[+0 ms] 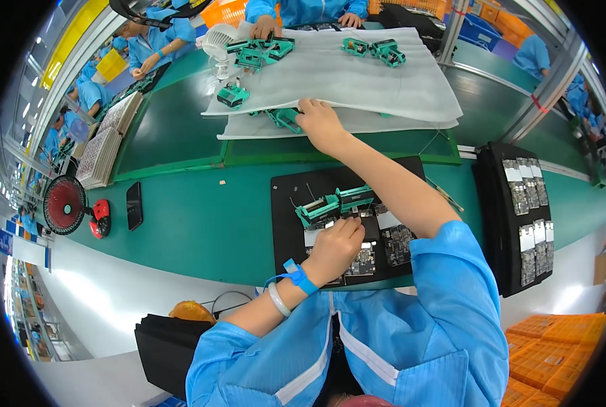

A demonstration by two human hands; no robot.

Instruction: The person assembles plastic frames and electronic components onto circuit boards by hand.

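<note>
My right hand (322,127) reaches far forward, fingers bent over the raised front edge of a white foam sheet (391,88). Just left of its thumb, green plastic parts (286,119) show between this sheet and a lower one. Closer in, my left hand (337,249) is closed over the circuit boards (362,261) on a black foam pad (286,203); what its fingertips hold, if anything, is hidden. Beyond its knuckles, two green plastic fixtures (333,205) lie end to end across the boards. A blue strap (299,277) circles my left wrist.
More green parts (233,95) lie on the upper sheet, where a co-worker's hand (265,27) touches some. A black foam stack (499,224) with boards stands right. A phone (134,206), a red-black fan (65,205) and tweezers (445,195) rest on the green bench (201,230).
</note>
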